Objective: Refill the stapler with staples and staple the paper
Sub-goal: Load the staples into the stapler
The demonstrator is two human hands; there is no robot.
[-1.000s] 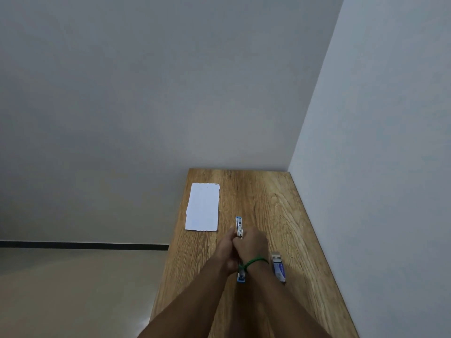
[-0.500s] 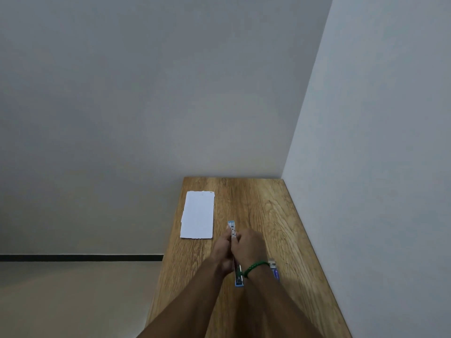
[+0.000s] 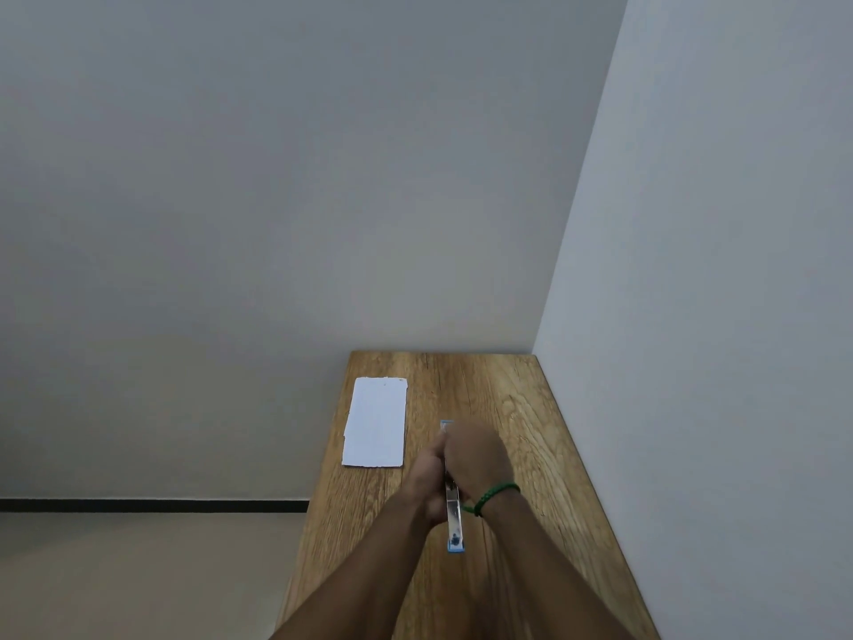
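Observation:
A small blue and silver stapler [image 3: 453, 519] lies lengthwise between my two hands above the wooden table [image 3: 517, 408]. My left hand [image 3: 427, 478] grips it from the left and my right hand [image 3: 477, 457] covers its middle from the right; a green bracelet is on that wrist. The stapler's near end, metal with a blue tip, sticks out toward me and a blue far tip [image 3: 446, 425] shows beyond the fingers. A white sheet of paper [image 3: 376, 422] lies flat at the table's left edge, beyond my hands.
The table is narrow and fits into a corner, with a white wall along its right side and at its far end. Its left edge drops to a beige floor. The staple box seen earlier is hidden behind my right forearm.
My right hand has slid forward over the stapler, so more of its near metal end shows. The box beside my right wrist has gone out of sight behind my arm.

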